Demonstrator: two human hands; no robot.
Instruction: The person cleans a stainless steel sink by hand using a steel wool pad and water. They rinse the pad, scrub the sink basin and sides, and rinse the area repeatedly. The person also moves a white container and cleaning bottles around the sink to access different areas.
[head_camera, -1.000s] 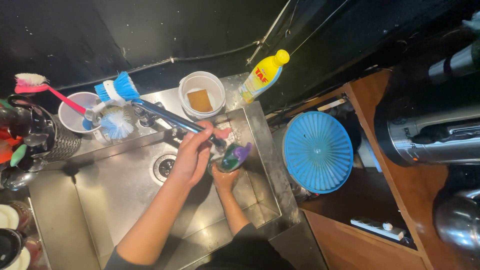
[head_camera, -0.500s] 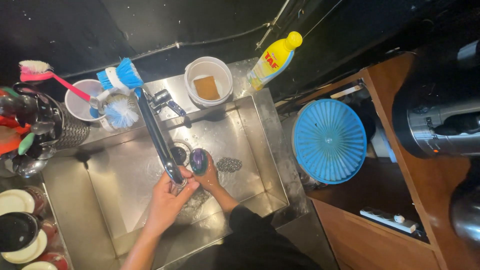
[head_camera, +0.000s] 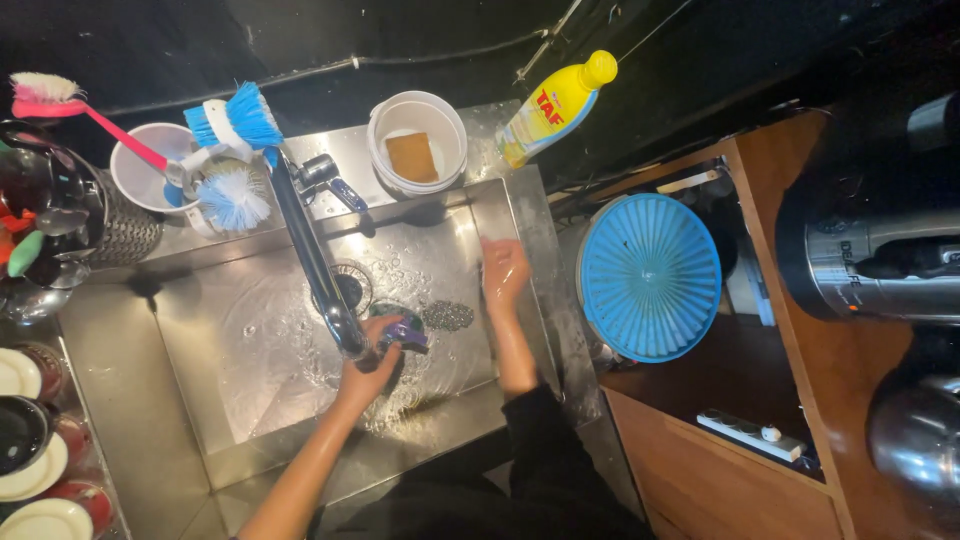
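Observation:
My left hand (head_camera: 368, 366) is in the steel sink (head_camera: 200, 400), under the end of the long tap spout (head_camera: 312, 262), and it grips a small purple and green object (head_camera: 404, 333). Water ripples over the sink floor around it. My right hand (head_camera: 503, 270) hovers near the sink's right wall with wet fingers apart and nothing in it. A steel wool scourer (head_camera: 447, 316) lies on the sink floor between the two hands, just right of the purple object. The drain (head_camera: 351, 285) sits behind the spout.
Behind the sink stand a white bowl with a brown sponge (head_camera: 415, 146), a yellow bottle (head_camera: 552, 105), and a cup with blue and pink brushes (head_camera: 215, 165). A blue ribbed lid (head_camera: 648, 277) lies to the right, a cutlery drainer (head_camera: 110, 235) and plates to the left.
My right hand let go of the purple object and moved right and back toward the sink wall. My left hand left the tap spout and now holds the object under it.

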